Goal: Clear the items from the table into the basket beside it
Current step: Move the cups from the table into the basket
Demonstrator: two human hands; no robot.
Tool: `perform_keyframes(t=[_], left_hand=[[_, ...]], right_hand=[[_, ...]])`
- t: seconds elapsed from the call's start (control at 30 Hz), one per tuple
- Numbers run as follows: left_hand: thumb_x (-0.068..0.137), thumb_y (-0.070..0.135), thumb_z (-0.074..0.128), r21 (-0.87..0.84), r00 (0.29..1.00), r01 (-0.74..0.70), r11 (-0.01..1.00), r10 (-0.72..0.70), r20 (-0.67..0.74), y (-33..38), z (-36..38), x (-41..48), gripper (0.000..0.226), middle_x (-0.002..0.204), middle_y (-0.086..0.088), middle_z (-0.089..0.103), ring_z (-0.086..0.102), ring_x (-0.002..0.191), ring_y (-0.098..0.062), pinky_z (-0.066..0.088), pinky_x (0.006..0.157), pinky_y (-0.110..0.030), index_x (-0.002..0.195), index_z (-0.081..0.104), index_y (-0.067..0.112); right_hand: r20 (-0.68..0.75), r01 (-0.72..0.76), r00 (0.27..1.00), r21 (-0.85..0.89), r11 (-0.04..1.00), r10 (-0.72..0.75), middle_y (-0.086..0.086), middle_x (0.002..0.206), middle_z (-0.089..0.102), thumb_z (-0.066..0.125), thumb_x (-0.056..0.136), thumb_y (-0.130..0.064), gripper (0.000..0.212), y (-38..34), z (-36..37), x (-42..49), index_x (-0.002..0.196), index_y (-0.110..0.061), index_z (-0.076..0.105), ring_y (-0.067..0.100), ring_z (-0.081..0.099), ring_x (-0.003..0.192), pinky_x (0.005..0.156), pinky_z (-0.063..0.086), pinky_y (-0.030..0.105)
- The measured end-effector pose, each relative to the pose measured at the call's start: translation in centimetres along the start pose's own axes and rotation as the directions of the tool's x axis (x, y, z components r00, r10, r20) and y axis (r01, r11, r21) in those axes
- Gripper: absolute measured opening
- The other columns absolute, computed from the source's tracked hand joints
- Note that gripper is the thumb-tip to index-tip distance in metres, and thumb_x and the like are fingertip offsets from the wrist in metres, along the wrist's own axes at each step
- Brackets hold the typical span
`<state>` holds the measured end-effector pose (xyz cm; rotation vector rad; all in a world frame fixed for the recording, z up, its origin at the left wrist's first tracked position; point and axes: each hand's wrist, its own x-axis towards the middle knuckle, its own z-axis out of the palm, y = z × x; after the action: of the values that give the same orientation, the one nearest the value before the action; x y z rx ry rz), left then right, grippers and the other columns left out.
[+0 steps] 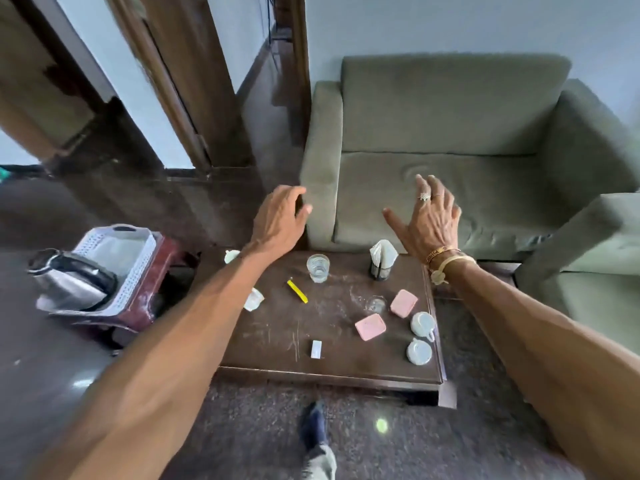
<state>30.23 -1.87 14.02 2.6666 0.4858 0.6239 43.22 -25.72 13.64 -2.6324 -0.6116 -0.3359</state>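
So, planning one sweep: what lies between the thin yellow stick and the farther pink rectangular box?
Head view: a small clear glass beside the farther pink rectangular box; toward the thin yellow stick, bare tabletop.

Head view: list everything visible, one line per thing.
table: 1, dark brown, centre
glasses: 2, clear, on table
napkin holder: 1, black, table's far right
flat cases: 2, pink, table's right half
cups: 2, white, table's right edge
sachet: 1, yellow, table's middle
packet: 1, white, table's near side
small items: 2, white, table's left edge, unclear
basket: 1, white, left of table
kettle: 1, steel, in basket
sofa: 1, grey-green, behind table
left hand: 1, empty, raised near sofa arm
right hand: 1, empty, spread, before sofa seat
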Motion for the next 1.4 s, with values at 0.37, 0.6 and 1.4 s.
perform_keyframes(t=[0.37,0.6,1.4], left_hand=[[0.095,0.026,0.059,0.093,0.994,0.093,0.991,-0.087,-0.065,0.6,-7.2,-10.1,0.038,0.127,-0.013,0.057,0.054,0.118,-0.03,0.039,0.105,-0.038,0.129,0.057,0.009],[0.095,0.029,0.059,0.126,0.969,0.202,0.971,-0.18,-0.167,-2.3,-12.9,-13.2,0.039,0.132,-0.011,0.054,0.052,0.123,-0.03,0.041,0.105,-0.041,0.131,0.055,0.014],[0.093,0.042,0.057,0.333,0.877,0.443,0.832,-0.327,-0.351,-16.8,-31.0,-24.7,0.06,0.155,-0.011,0.033,0.03,0.143,-0.033,0.028,0.113,-0.052,0.144,0.04,0.014]], right_hand=[[-0.031,0.142,0.99,0.062,0.988,-0.14,0.013,0.156,0.028,0.053,0.084,-0.067,0.089,-2.8,-3.6,-4.6,0.15,-0.014,0.029,0.035,0.027,0.141,0.111,0.026,0.052],[-0.041,0.281,0.959,0.077,0.956,-0.279,0.011,0.151,0.033,0.049,0.084,-0.069,0.081,-9.6,-4.7,-5.6,0.145,-0.015,0.039,0.035,0.032,0.136,0.109,0.028,0.05],[0.005,0.521,0.852,0.094,0.848,-0.524,0.012,0.155,0.029,0.037,0.088,-0.072,0.077,-35.4,-3.7,-14.5,0.146,-0.021,0.038,0.035,0.028,0.14,0.112,0.025,0.052]])
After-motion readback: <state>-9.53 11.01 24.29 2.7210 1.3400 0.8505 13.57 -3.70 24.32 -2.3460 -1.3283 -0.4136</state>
